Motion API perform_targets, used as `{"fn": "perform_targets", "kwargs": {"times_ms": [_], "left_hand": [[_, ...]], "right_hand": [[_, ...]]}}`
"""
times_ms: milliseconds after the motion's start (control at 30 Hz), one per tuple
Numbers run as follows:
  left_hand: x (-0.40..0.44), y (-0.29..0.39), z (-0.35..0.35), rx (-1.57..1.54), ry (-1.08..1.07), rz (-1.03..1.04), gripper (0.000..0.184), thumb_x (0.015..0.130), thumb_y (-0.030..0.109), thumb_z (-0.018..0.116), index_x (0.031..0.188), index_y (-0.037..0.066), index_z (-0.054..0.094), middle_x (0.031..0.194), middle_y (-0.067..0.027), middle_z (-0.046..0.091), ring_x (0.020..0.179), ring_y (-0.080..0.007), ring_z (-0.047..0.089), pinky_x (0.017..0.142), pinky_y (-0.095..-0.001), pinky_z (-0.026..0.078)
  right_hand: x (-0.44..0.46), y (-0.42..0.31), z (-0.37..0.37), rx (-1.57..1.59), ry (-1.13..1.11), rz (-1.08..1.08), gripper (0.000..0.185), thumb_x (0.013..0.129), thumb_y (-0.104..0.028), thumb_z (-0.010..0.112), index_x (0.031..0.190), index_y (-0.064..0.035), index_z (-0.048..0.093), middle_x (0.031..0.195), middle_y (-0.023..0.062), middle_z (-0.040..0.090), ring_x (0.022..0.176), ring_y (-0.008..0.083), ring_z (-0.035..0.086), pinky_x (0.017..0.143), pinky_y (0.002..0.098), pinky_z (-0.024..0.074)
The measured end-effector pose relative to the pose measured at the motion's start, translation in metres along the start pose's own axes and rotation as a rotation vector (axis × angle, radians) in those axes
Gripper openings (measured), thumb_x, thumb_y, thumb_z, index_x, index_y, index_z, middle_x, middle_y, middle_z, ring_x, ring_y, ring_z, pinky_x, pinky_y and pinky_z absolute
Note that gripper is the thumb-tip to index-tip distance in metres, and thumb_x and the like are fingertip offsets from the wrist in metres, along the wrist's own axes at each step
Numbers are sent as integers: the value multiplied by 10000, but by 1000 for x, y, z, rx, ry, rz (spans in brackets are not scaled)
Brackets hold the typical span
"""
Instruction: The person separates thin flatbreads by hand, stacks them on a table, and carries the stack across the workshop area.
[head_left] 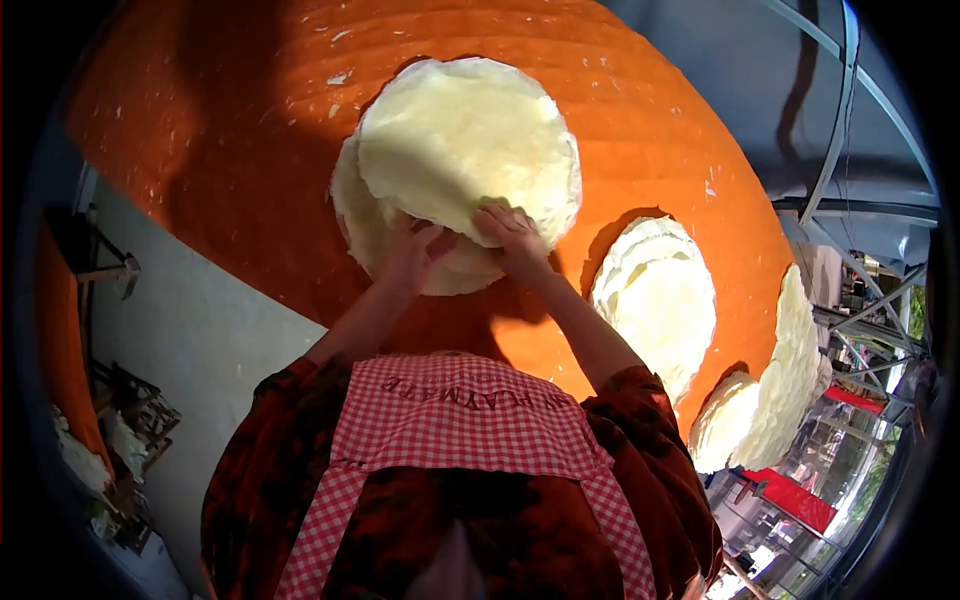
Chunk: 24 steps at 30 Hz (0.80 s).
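Note:
A stack of large, thin, pale round flatbreads [470, 130] lies on an orange cloth-like surface. The top round sits shifted toward the far right, so a crescent of the lower flatbread [465, 272] shows at the near left. My right hand [513, 235] rests over the top round's near edge, its fingers stretched out on the sheet. Beside it, my left hand [415, 248] is at the same edge with thumb and fingers apart. Some left fingertips are hidden at the rim of the top sheet.
The orange surface [660, 130] carries pale flakes. To the right stands another flatbread stack [660, 300], with a smaller stack [725, 420] and a tall leaning pile [785, 380] beyond it. A metal frame [835, 130] rises at the right. Grey floor [200, 270] shows at the left.

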<state>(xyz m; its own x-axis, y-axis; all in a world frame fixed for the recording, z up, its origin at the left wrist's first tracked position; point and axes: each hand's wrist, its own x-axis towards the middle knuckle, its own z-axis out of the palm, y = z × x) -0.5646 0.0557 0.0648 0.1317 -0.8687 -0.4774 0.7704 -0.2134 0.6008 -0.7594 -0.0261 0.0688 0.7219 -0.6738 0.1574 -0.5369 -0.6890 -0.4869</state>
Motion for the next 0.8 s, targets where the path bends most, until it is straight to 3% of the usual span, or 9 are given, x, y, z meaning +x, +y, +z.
{"fn": "perform_targets", "kwargs": {"times_ms": [200,267,333,400,467,500,567,700,800], "left_hand": [[6,42,28,16,-43,69,401,908,179,538,1288,133,418,1271,-85,467,1110,-258,509,903,-441,472],[2,48,24,-49,-41,66,390,935,278,500,1295,152,421,1294,-78,463,1134,-267,497,922,-463,449],[-17,45,7,-222,-26,-19,410,958,386,445,1306,171,424,1304,-73,470,1160,-273,482,945,-483,424],[-30,21,-29,-138,-168,15,534,961,503,374,1361,149,373,1333,-68,452,1213,-279,448,993,-480,399],[-28,-24,-109,35,-325,176,566,971,511,337,1397,138,341,1378,-61,417,1237,-273,433,1009,-471,388],[-40,-11,-84,-86,-340,112,576,974,515,322,1401,128,334,1384,-67,413,1248,-273,427,1013,-465,387],[-67,15,-35,-336,-367,-14,599,979,523,292,1408,106,321,1398,-79,405,1271,-272,416,1020,-452,384],[-71,44,-6,-342,-255,-66,741,923,650,285,1432,112,282,1418,-141,385,1284,-308,401,1051,-456,357],[-57,60,6,-256,-374,-89,807,890,707,262,1442,119,253,1439,-178,344,1303,-347,374,1036,-534,356]], "right_hand": [[18,15,-23,179,187,115,327,784,70,525,1066,-34,655,1029,169,655,891,328,644,758,367,523],[26,-17,-52,33,216,93,241,816,14,532,1020,-9,657,1042,171,655,944,320,633,815,386,504],[25,-89,-63,159,122,327,266,824,-94,570,1073,-16,623,1101,172,641,997,342,612,859,430,478],[10,-122,-22,133,37,-64,423,846,-210,562,1241,-64,531,1268,189,545,1161,371,517,960,456,417],[-4,-132,12,323,-127,-140,511,852,-224,555,1328,-79,443,1357,192,451,1246,377,432,1007,450,379],[-4,-135,16,411,-213,-188,558,855,-231,552,1372,-87,399,1402,193,404,1289,381,389,1031,447,360],[-11,-131,-2,144,-354,-190,612,857,-254,562,1406,-86,349,1451,181,333,1337,377,310,1070,430,312],[-41,-94,1,-165,-152,-197,517,880,-249,564,1355,-76,448,1408,156,425,1310,340,380,1065,375,329],[-27,-33,2,713,-164,342,322,910,-199,546,1200,-74,605,1236,140,591,1147,302,553,974,334,424]]}}
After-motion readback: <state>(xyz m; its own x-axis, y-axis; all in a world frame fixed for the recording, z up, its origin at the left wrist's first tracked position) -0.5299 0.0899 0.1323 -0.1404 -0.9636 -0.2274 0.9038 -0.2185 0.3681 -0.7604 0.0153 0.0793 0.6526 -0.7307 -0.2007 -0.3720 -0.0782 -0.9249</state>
